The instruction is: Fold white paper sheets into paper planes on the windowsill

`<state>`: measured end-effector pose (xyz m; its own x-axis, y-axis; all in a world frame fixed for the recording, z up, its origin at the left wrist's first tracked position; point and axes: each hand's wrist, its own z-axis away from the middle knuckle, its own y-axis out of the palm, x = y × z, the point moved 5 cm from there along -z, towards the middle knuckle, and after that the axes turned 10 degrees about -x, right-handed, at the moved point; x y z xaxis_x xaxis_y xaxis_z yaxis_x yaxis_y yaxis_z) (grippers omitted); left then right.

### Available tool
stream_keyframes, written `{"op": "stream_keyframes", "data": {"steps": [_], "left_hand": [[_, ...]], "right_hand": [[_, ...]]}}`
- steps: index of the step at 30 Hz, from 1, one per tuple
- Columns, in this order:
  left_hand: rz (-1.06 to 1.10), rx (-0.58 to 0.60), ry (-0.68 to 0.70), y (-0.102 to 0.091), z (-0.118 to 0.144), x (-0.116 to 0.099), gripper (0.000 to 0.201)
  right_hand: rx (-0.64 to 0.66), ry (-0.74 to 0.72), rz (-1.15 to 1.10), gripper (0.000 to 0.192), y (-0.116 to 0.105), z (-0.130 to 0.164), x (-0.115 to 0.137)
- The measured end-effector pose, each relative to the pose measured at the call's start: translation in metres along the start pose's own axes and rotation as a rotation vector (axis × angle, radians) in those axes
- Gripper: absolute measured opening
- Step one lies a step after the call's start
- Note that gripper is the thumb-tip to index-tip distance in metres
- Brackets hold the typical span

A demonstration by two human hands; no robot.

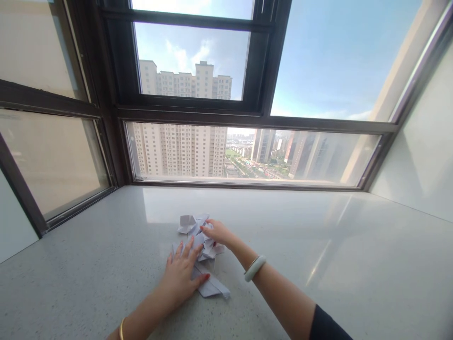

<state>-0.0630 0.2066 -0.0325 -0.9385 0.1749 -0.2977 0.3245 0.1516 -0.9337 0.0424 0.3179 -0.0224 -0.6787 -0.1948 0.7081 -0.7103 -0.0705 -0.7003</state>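
The folded paper [207, 264] lay on the counter [318, 245] below the window [247, 151], already creased into several layers, with loose flaps at its far end; the folding appeared partly done. The left hand [182, 274] lay flat and spread, pressing the near part down. The right hand [217, 232], wrist bent inward, pinched a far flap between its fingertips.

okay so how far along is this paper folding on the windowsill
Done: several folded white paper pieces already lie on the sill. In hand: the left hand presses flat on a folded sheet, while the right hand fingers the paper pile beside it. Left: that sheet looks only partly folded; its final shape isn't clear.
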Motion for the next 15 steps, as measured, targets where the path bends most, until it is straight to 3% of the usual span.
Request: {"op": "stream_keyframes", "data": {"steps": [5,7,10,15], "left_hand": [[-0.070,-0.007,-0.116,-0.026,0.000,0.072,0.061],[-0.071,0.064,-0.177,-0.036,0.002,0.095,0.065],[0.061,0.188,-0.130,-0.051,0.002,0.111,0.065],[0.108,-0.135,-0.147,-0.076,-0.027,0.121,0.052]], "right_hand": [[0.098,-0.106,-0.040,0.045,0.040,0.003,0.046],[0.118,-0.159,-0.042,0.047,0.048,0.008,0.059],[0.101,-0.216,-0.027,0.047,0.045,0.015,0.068],[0.002,-0.214,0.027,0.049,0.016,0.035,0.059]]}}
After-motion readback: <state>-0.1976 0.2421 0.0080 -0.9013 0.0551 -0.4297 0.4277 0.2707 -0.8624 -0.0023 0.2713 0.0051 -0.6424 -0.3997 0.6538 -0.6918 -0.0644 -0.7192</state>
